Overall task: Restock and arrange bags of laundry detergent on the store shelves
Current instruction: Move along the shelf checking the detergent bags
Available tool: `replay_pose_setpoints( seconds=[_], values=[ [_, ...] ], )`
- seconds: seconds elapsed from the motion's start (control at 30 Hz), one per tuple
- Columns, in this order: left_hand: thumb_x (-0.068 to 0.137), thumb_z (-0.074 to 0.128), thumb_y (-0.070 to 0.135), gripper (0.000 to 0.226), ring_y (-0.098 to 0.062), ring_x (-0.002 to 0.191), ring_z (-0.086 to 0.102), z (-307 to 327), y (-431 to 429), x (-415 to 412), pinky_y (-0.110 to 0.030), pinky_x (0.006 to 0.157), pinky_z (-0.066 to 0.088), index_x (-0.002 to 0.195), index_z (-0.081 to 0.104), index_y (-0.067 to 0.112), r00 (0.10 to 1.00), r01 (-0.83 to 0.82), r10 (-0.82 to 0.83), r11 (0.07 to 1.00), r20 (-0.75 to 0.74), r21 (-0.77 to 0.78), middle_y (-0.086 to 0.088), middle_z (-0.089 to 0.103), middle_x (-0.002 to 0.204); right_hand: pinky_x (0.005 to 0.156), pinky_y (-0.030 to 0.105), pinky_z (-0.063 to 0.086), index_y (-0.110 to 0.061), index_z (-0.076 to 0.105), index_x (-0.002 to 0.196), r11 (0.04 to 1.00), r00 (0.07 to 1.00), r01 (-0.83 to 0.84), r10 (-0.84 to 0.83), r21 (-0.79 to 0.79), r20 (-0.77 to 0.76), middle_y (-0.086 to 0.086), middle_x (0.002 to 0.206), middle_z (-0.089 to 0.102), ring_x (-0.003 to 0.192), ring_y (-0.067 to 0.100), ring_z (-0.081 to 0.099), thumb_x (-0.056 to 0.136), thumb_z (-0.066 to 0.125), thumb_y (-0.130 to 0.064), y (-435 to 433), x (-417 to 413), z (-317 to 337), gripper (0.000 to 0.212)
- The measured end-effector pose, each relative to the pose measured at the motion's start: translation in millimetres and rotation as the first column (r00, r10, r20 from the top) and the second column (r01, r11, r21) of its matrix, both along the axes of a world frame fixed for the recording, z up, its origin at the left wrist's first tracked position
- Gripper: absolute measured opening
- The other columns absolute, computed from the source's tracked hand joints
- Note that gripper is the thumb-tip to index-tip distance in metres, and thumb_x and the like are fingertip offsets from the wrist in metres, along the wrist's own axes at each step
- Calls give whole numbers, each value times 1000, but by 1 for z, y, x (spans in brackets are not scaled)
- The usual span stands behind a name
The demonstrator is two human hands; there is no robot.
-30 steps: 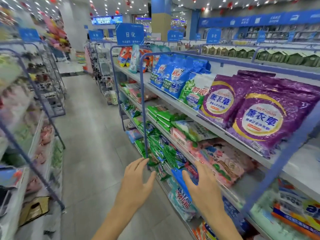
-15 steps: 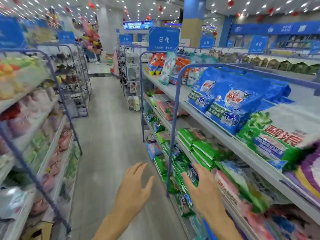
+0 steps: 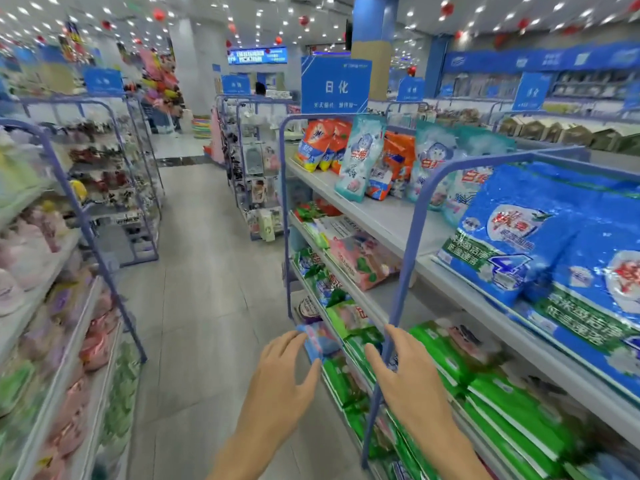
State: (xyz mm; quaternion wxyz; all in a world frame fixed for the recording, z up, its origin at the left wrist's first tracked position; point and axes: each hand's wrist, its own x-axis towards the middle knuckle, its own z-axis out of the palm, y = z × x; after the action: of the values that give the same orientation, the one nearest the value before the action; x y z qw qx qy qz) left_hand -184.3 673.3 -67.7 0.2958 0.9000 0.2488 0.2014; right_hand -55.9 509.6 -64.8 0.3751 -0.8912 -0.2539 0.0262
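Note:
My left hand (image 3: 282,382) and my right hand (image 3: 407,379) hover low in the aisle, fingers spread, holding nothing. They are just in front of the blue shelf upright (image 3: 403,282). Blue detergent bags (image 3: 540,237) lean on the top shelf (image 3: 377,216) at the right. Further back stand pale teal bags (image 3: 362,157) and orange bags (image 3: 317,143). Green bags (image 3: 485,382) lie stacked on the lower shelf beside my right hand. A pink bag (image 3: 360,258) rests on the middle shelf.
Another shelf rack (image 3: 69,202) with soft pink and green goods lines the left side. The tiled aisle floor (image 3: 207,271) runs between the racks. A blue hanging sign (image 3: 334,86) stands over the detergent rack. More racks stand at the aisle's far end.
My view has moved forward and left along the aisle. The purple bags left the frame and the blue bags came nearer. Both hands stay open and low.

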Motion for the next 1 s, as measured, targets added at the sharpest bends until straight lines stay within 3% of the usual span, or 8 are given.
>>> replay_pose_setpoints(
  seconds=[0.1, 0.37, 0.53, 0.6, 0.7, 0.83, 1.0],
  values=[
    [101, 51, 47, 57, -3, 145, 25, -2, 54, 48, -18, 116, 21, 153, 38, 29, 1000, 15, -15, 1000, 8, -20, 17, 36, 155, 116, 33, 37, -31, 41, 150, 1000, 1000, 12, -12, -28, 15, -13, 149, 46, 140, 9, 40, 99, 49, -60, 47, 45, -2, 59],
    [101, 52, 45, 55, -4, 143, 29, 10, 198, 207, -12, 111, 14, 152, 40, 28, 998, 58, -60, 997, 34, 54, 15, 39, 154, 117, 26, 27, -26, 37, 155, 998, 999, 47, -47, 36, 4, -8, 157, 40, 145, 9, 32, 101, 51, -53, 183, 188, 7, 62],
    [101, 54, 44, 55, -9, 145, 32, 23, 275, 301, -23, 118, 22, 151, 43, 25, 991, 121, -125, 989, 46, 80, 10, 41, 156, 116, 31, 33, -30, 41, 152, 991, 991, 114, -118, 70, 63, -11, 150, 47, 139, 9, 40, 99, 51, -57, 250, 261, 29, 60],
    [100, 55, 43, 55, -9, 145, 33, 28, 299, 339, -26, 120, 24, 150, 44, 24, 986, 148, -153, 986, 73, 70, 9, 43, 154, 110, 26, 34, -32, 43, 149, 987, 988, 135, -141, 85, 69, -13, 146, 49, 135, 7, 42, 97, 50, -61, 270, 288, 35, 60],
    [100, 56, 43, 56, -10, 147, 31, 33, 328, 397, -32, 123, 26, 151, 44, 22, 969, 224, -230, 972, 94, 71, 8, 42, 155, 102, 18, 28, -28, 44, 148, 974, 971, 205, -215, 100, 100, -12, 147, 49, 135, 5, 40, 98, 53, -55, 295, 329, 42, 57],
    [100, 56, 43, 56, -11, 146, 31, 42, 373, 489, -31, 122, 25, 150, 46, 20, 923, 348, -360, 932, 138, 102, 6, 43, 155, 103, 22, 32, -26, 45, 148, 929, 921, 342, -362, 145, 145, -9, 147, 50, 134, 10, 43, 99, 57, -47, 334, 383, 48, 54],
    [99, 59, 40, 55, -19, 140, 40, 60, 422, 596, -32, 116, 31, 149, 47, 18, 841, 512, -520, 854, 150, 88, 0, 49, 149, 94, 25, 36, -33, 44, 145, 833, 850, 500, -525, 238, 52, -20, 126, 48, 125, 10, 47, 96, 61, -50, 378, 438, 57, 55]
  ],
)
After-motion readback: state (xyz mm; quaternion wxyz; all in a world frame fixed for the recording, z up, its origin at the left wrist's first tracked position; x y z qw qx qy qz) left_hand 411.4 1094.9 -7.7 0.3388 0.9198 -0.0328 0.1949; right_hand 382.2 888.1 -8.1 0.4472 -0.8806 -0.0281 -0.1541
